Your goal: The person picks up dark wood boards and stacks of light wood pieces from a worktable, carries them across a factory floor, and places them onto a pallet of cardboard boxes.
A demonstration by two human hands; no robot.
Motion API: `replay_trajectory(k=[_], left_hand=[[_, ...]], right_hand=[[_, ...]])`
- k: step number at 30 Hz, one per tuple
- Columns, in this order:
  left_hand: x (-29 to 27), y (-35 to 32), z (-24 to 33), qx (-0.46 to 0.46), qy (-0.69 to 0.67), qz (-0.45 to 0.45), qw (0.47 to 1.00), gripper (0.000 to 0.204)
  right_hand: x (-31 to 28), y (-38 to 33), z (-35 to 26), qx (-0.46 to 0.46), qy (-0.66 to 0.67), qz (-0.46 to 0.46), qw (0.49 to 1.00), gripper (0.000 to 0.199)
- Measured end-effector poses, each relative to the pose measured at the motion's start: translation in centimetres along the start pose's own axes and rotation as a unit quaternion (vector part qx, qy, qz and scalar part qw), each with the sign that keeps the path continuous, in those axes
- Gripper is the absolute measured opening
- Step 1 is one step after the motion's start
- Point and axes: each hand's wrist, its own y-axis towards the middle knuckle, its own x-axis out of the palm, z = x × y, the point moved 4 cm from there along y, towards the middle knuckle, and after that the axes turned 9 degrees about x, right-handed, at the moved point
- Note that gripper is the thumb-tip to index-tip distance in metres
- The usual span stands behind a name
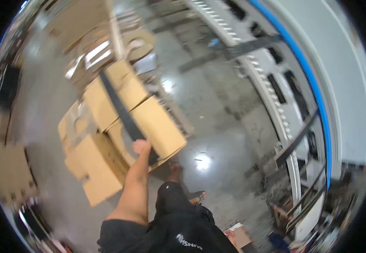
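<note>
Left hand (141,146) gripping a dark strap (122,110) across stacked cardboard boxes (157,126), boxes at its twelve o'clock, right hand's grip impossible to tell

Bare forearm (134,189), dark short-sleeved top, dark trousers, apparently sandals (196,196)
</note>
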Motion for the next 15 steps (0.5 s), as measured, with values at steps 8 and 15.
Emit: replay_trajectory(k=[8, 15], left_hand=[[11.6, -18.2, 6.3, 0.434, 0.031, -0.021, 0.9, 0.075], [16.5, -40.9, 14.8, 0.543, 0.154, -0.067, 0.823, 0.087]], right_hand=[[12.1, -5.8, -4.0, -0.191, -0.096, 0.11, 0.971, 0.033], [13.6, -5.7, -11.3, -0.366, -0.354, -0.092, 0.855, 0.053]])
